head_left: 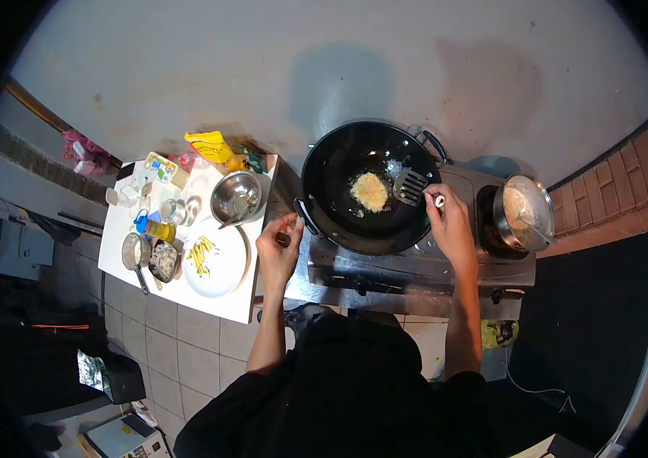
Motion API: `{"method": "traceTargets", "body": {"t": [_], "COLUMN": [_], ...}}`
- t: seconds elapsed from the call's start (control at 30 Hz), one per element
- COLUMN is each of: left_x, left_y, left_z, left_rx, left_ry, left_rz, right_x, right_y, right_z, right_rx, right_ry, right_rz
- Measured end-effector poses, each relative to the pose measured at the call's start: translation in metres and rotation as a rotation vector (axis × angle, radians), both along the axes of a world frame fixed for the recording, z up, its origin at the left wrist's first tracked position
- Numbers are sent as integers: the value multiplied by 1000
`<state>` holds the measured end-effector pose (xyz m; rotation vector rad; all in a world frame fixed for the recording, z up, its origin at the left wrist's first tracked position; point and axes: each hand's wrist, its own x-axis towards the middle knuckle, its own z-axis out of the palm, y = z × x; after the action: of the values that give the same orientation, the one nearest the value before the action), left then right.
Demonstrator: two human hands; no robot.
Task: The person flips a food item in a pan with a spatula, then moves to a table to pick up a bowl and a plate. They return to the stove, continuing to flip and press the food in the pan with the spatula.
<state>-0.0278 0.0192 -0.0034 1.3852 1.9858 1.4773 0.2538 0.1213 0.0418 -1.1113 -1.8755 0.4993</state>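
Note:
My right hand (450, 217) is closed around the handle of a slotted spatula (411, 188), whose black head is inside the wok. The large black wok (339, 149) sits on the stove. A pale golden fried piece of food (370, 192) lies in the wok, just left of the spatula head, with small crumbs around it. My left hand (279, 248) is closed on a brown-handled utensil beside the wok's left loop handle (305, 216). Most of that utensil is hidden by my fingers, so its kind does not show.
A pan of food (520, 214) stands on the right burner of the stove (415, 273). On the white table (244, 305) are a steel bowl (235, 198), a white plate (217, 286) with yellow-green strips, a yellow bottle (159, 231), small containers and a yellow bag (209, 145). A brick edge rises right.

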Motion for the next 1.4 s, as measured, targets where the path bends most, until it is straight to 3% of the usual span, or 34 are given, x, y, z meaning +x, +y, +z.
{"method": "traceTargets", "body": {"t": [0.2, 0.3, 0.37, 0.8, 1.4], "left_x": [-7, -9, -10, -16, -18], "left_y": [-2, 0, 2, 3, -2], "left_z": [6, 0, -4, -4, -1], "left_rx": [-153, -144, -33, -40, -53], "left_ry": [-28, -26, 19, -1, -71], "left_rz": [-25, -45, -50, -64, -76], "right_x": [-8, -20, -23, -20, -36], "right_y": [11, 10, 13, 14, 11], "right_z": [-10, -22, -27, -22, 5], "right_rx": [-228, -321, -315, -286, -256], "right_ry": [55, 244, 264, 453, 281], "right_rz": [10, 71, 29, 62, 43]}}
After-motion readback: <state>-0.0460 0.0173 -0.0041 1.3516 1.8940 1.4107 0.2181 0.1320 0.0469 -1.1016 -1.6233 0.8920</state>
